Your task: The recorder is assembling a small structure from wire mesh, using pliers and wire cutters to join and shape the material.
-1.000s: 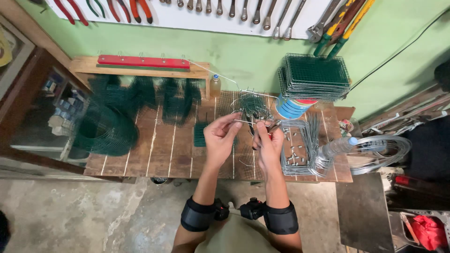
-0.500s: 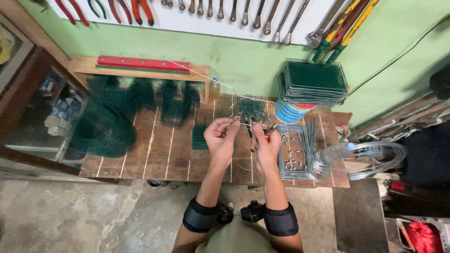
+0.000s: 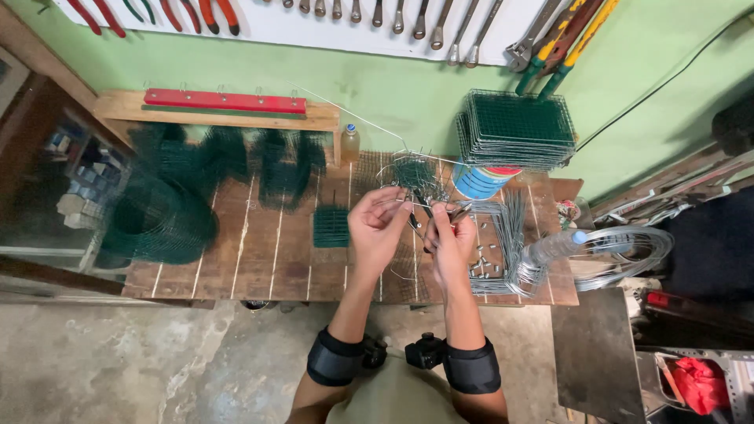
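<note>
Green grid mesh (image 3: pixel 414 174) — silver wire (image 3: pixel 393 198) — brown bench (image 3: pixel 259 259).

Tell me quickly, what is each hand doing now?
Left hand: fingers closed on thin wire.
Right hand: closed on pliers, working the same wire.

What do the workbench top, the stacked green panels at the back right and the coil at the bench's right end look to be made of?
Workbench top: bare wooden planks, brown and worn, with pale gaps between the boards. Stacked green panels: wire mesh, probably metal with a green coating, given the see-through grid pattern. Coil: bare grey wire, likely steel, judging by its dull metallic sheen in thin loops.
</note>
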